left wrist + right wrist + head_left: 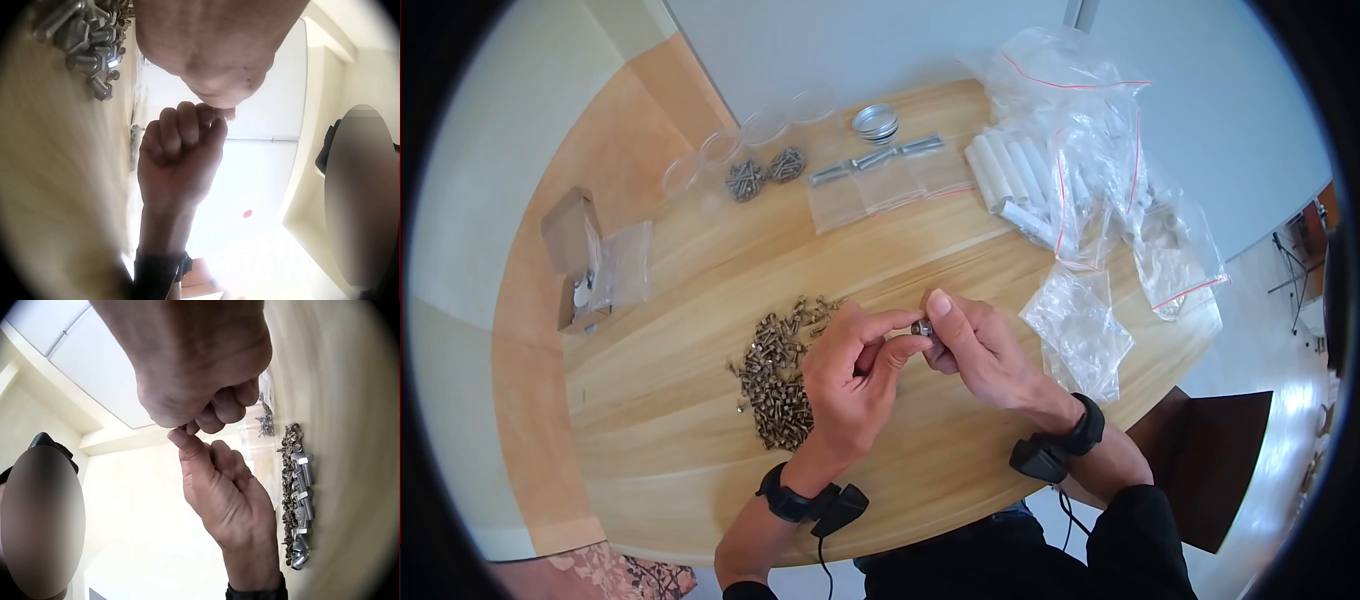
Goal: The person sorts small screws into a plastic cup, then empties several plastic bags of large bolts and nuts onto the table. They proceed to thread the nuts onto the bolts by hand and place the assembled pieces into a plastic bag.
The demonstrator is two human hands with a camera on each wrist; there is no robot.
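Observation:
In the head view both hands meet over the front middle of the table. My left hand (855,370) pinches a small metal bolt (921,327) between thumb and forefinger. From the other side my right hand (980,350) holds the same bolt, its thumb laid along it and the other fingers curled under. Most of the bolt is hidden by the fingers, in both wrist views too. Just left of the left hand lies a heap of loose hex bolts (775,385), seen close up as bolts (303,500) in the right wrist view.
At the back stand clear round containers (720,148), two piles of screws (745,180), stacked metal lids (875,122) and bags of long bolts (875,185). White tubes (1000,170) and crumpled plastic bags (1080,330) occupy the right. A small open cardboard box (568,235) sits far left.

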